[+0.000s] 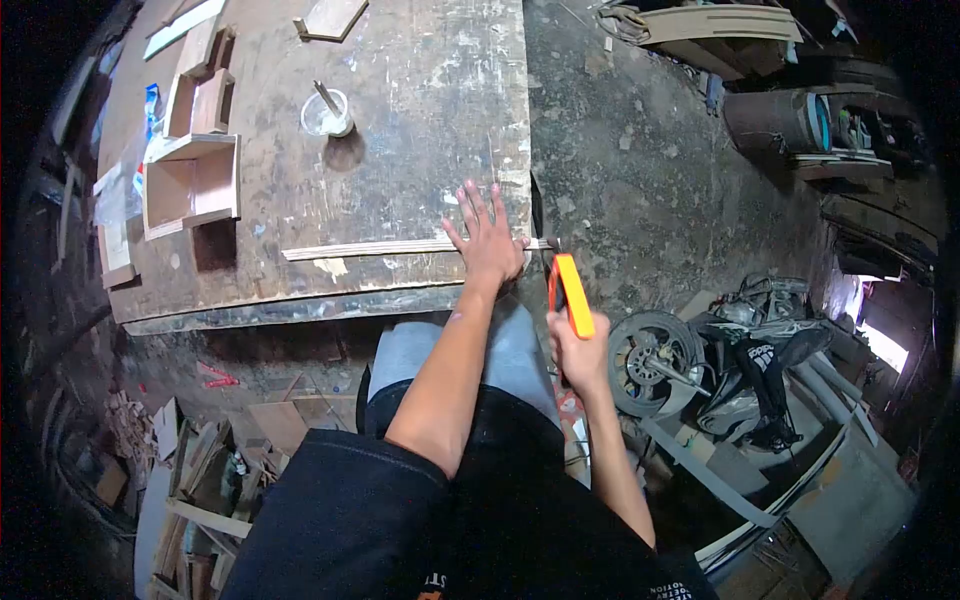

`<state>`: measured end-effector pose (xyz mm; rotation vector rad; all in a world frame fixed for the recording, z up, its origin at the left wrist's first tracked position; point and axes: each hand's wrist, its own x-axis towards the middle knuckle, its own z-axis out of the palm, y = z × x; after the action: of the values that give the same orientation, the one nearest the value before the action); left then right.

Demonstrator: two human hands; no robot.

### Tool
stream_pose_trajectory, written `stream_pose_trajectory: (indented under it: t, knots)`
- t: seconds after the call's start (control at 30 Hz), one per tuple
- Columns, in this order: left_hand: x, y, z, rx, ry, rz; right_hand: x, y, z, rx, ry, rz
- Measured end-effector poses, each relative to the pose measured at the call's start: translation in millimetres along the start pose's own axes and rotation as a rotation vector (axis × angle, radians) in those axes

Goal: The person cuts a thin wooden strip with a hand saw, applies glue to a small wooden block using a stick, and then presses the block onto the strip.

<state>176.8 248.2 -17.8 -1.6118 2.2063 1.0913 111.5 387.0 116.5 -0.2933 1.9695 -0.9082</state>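
A thin light wooden strip lies along the near edge of the worn workbench, its right end sticking out past the bench's right edge. My left hand presses flat on the strip near that end, fingers spread. Just off the bench corner, my right hand is wrapped round the handle of an orange-yellow saw. The saw's front end is beside the strip's overhanging end; its blade is too thin to make out clearly.
A plastic cup with a stick in it stands on the bench. Open wooden boxes sit at its left. A motorcycle wheel and parts lie on the floor at right; wood scraps are piled at lower left.
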Motion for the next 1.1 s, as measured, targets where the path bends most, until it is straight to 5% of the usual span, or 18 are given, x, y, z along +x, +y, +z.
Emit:
stream_pose_trajectory:
  t: [0.27, 0.37, 0.57, 0.77, 0.93, 1.1]
  knots:
    - [-3.0, 2.0, -4.5, -0.012, 0.005, -0.001, 38.5, 26.7, 9.4, -0.048, 0.036, -0.172]
    - [-2.1, -0.9, -0.9, -0.013, 0.02, 0.018, 2.7, -2.0, 4.8, 0.166, -0.025, 0.076]
    - [-4.9, 0.2, 2.1, -0.007, -0.006, -0.001, 37.3, 12.0, 13.0, -0.135, 0.024, -0.108]
    - [1.4, -1.8, 7.2, 0.0, 0.039, 0.017, 15.2, -21.6, 15.3, 0.095, -0.038, 0.009]
    - [7.2, -4.3, 8.6, 0.082, -0.02, 0.017, 0.4, 15.1, -7.3, 0.076, -0.014, -0.088]
    - [4.0, -2.6, 5.6, 0.067, -0.043, -0.004, 56.5, 5.9, 10.2, 0.027, -0.035, -0.065]
